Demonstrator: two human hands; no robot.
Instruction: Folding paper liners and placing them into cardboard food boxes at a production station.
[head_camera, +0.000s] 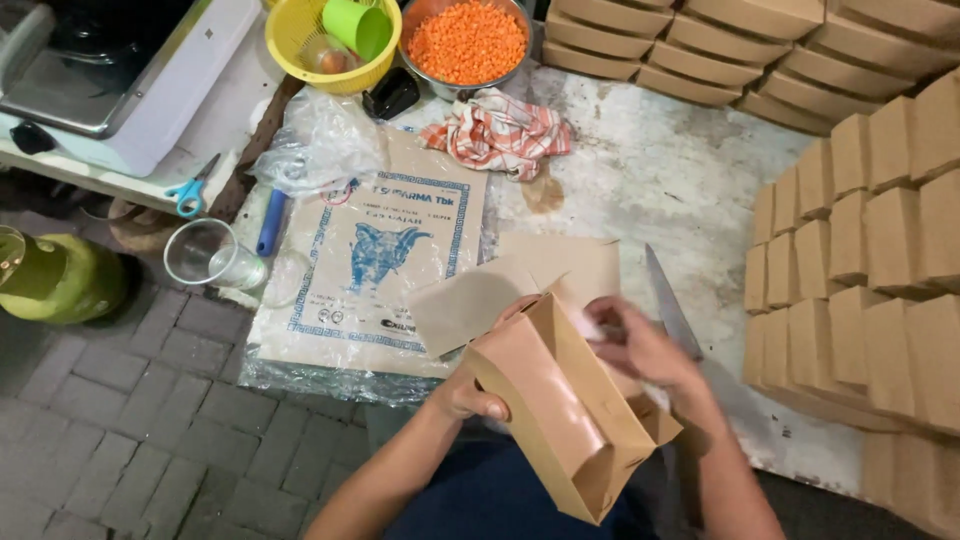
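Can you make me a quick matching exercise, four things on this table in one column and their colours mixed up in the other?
Things:
1. scissors
2. basket
3. cup
4. box in the hands

Colours:
A. brown
B. green
C. blue handles
D. yellow

Pairs: 1-C, 2-D, 3-B, 4-A

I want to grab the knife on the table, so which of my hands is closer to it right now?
Right. Your right hand is beside the knife, partly over its blade. Your left hand grips the far side of the brown box.
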